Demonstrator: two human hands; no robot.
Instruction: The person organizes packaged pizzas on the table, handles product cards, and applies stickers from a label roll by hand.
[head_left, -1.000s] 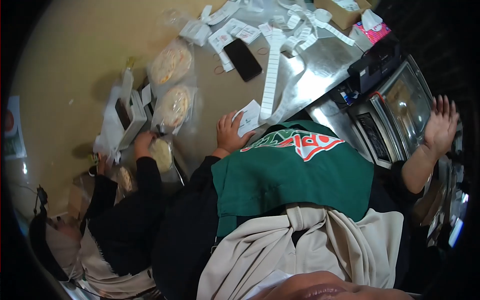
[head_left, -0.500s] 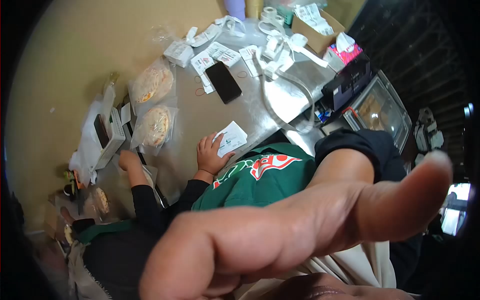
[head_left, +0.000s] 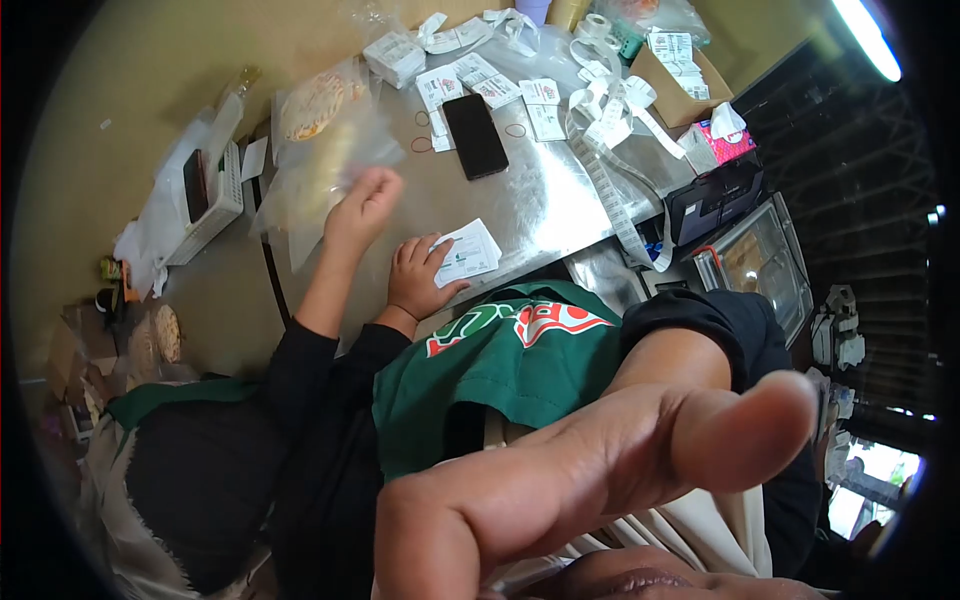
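My left hand (head_left: pixel 418 278) lies palm down on the metal table, fingers spread, at the left edge of a small stack of white printed cards (head_left: pixel 470 252). Its index finger touches the stack. Close to the camera, my right hand (head_left: pixel 610 440) is raised, palm toward me and thumb stretched away from the fingers. One finger bends down out of the frame, so its tip is hidden. I see nothing in this hand. Beyond the cards, a black phone (head_left: pixel 476 137) rests partly on printed slips (head_left: pixel 438 98).
At left, a co-worker's hand (head_left: pixel 362 212) is beside clear bags (head_left: pixel 320 165) with a pizza-like round (head_left: pixel 312 105). A white basket (head_left: pixel 212 215) stands against the wall. Label strips (head_left: pixel 610 185), a cardboard box (head_left: pixel 690 97), tissues (head_left: pixel 722 140) and a black machine (head_left: pixel 715 198) line the right side.
The co-worker's hand has moved up and right, from beside the basket to the bags, which are now blurred. My right hand appears a little smaller and farther right. My left hand stays at the cards.
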